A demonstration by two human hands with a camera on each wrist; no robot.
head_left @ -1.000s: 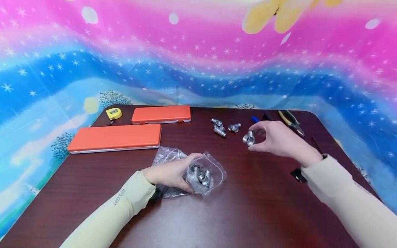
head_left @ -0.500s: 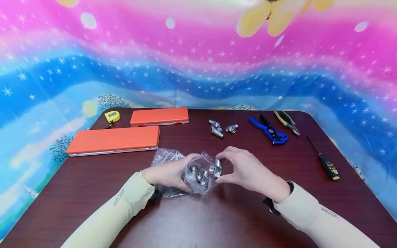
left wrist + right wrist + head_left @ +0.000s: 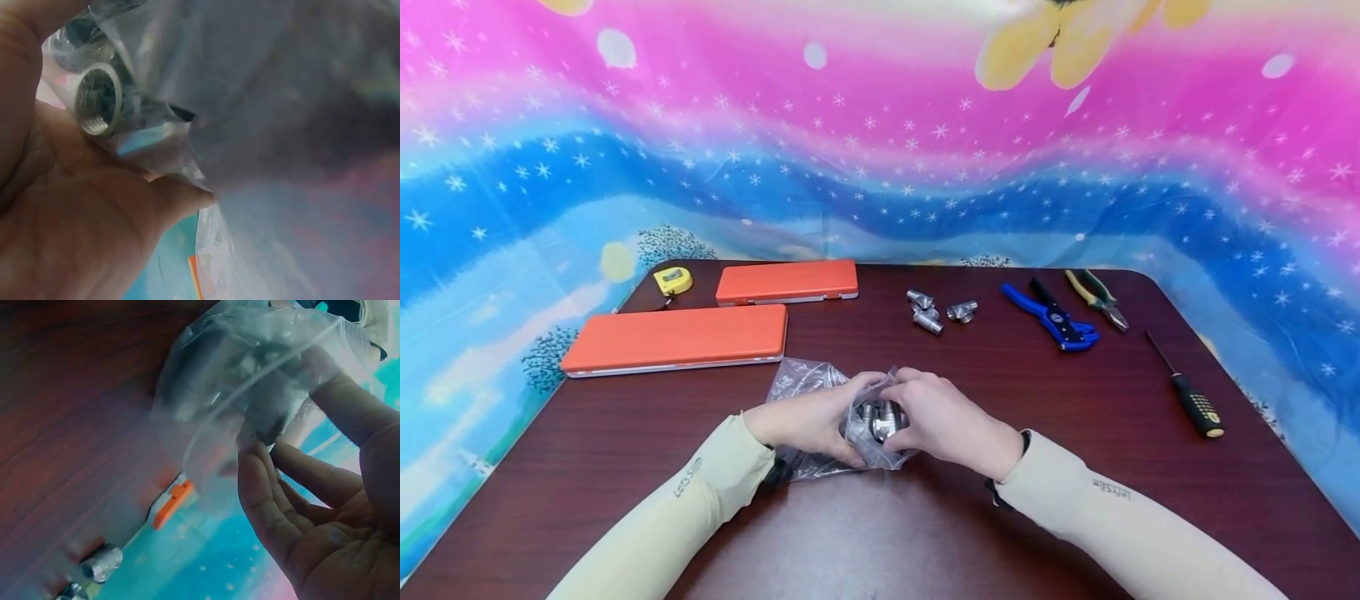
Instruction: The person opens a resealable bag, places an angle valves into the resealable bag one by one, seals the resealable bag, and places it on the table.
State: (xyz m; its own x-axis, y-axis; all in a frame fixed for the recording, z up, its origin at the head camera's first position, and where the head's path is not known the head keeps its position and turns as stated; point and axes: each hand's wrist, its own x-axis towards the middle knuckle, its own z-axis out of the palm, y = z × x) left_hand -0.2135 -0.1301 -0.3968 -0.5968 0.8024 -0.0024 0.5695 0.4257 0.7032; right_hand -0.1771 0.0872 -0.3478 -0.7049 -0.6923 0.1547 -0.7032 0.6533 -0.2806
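Observation:
In the head view my left hand (image 3: 808,418) grips a clear plastic zip bag (image 3: 803,377) with thumb and fingers curled around it near its mouth, which faces right. Several silvery metal pipe fittings lie inside; the left wrist view shows one threaded opening (image 3: 98,101) through the plastic. My right hand (image 3: 953,421) is at the mouth, pinching a metal tee fitting (image 3: 887,422) between thumb and fingertips, just within the bag. In the right wrist view the fingertips (image 3: 253,469) meet the fitting (image 3: 272,409), partly veiled by the plastic.
Farther back on the table (image 3: 737,533) lie loose tee fittings (image 3: 928,320). Two orange cases (image 3: 677,337) and a yellow tape measure (image 3: 673,281) are at left. Blue wire strippers (image 3: 1056,321), pliers (image 3: 1099,298) and a screwdriver (image 3: 1195,404) lie at right. A patterned cloth hangs behind.
My right hand has carried the tee fitting leftward from beside the loose fittings to the bag and into its mouth. The left hand has stayed in place holding the bag.

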